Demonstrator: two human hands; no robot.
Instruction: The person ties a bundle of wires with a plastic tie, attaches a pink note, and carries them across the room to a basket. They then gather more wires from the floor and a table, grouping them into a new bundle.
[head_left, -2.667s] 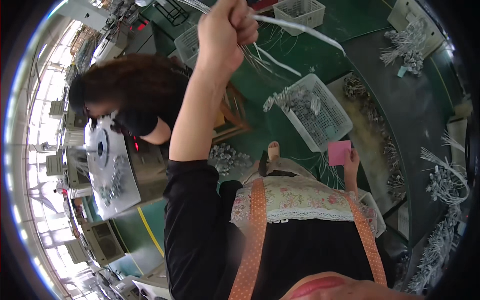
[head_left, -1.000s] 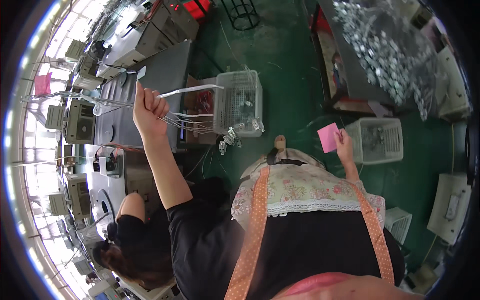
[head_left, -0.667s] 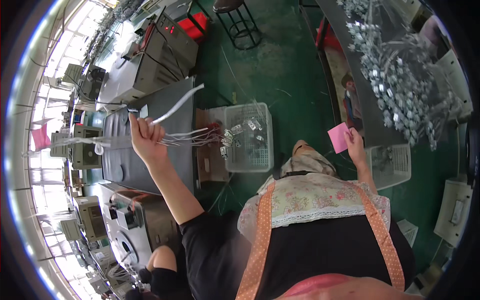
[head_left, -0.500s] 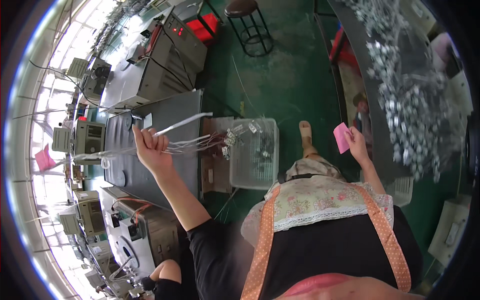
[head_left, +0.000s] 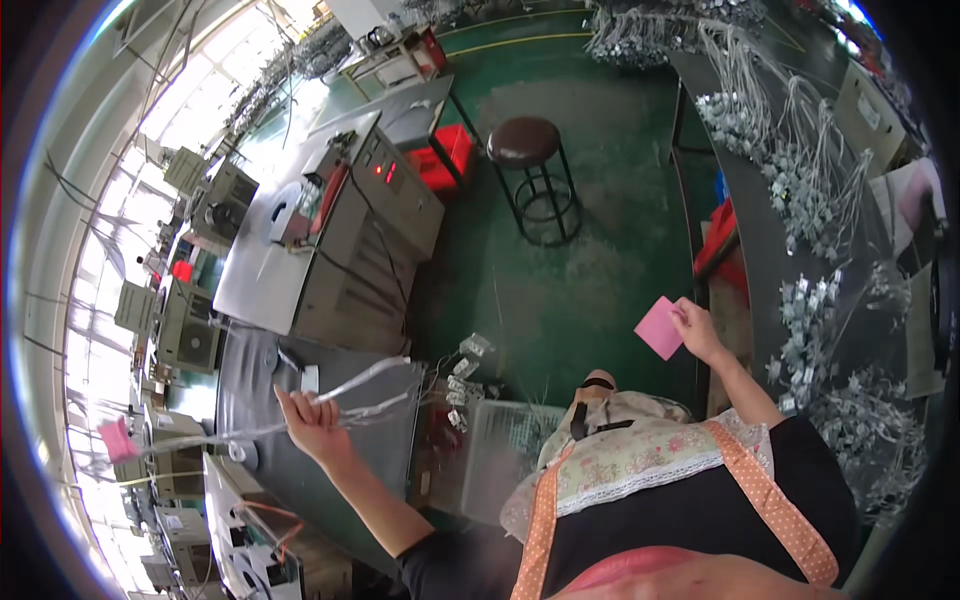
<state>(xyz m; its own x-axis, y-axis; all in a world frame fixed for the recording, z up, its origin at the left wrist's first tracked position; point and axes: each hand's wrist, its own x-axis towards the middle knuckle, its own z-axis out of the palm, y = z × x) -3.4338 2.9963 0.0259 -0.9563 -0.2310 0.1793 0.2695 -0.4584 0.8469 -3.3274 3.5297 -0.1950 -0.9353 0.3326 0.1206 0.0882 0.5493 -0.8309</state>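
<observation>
A bundle of thin white-grey cables [head_left: 375, 378] is gripped in my left hand [head_left: 316, 425], held above a dark bench [head_left: 375, 470]. White and metallic connectors [head_left: 462, 388] dangle from the bundle's right end, over the rim of a clear plastic basket [head_left: 490, 430]. At its far left end is a pink slip [head_left: 120, 438]. My right hand [head_left: 697, 328] pinches a pink square of paper [head_left: 657, 328] between thumb and fingers, out over the green floor. What fastens the left slip to the cables is too small to make out.
To the right, a long dark table [head_left: 745, 215] carries heaps of cables with connectors [head_left: 810, 310]. A brown round stool [head_left: 525, 143] stands ahead. Grey machine cabinets [head_left: 370, 230] line the left, with a red bin [head_left: 445, 158] beyond.
My view has shifted forward and right, so the stool and right table show more. The cable bundle stays in my left hand, and the pink paper in my right now faces me more fully.
</observation>
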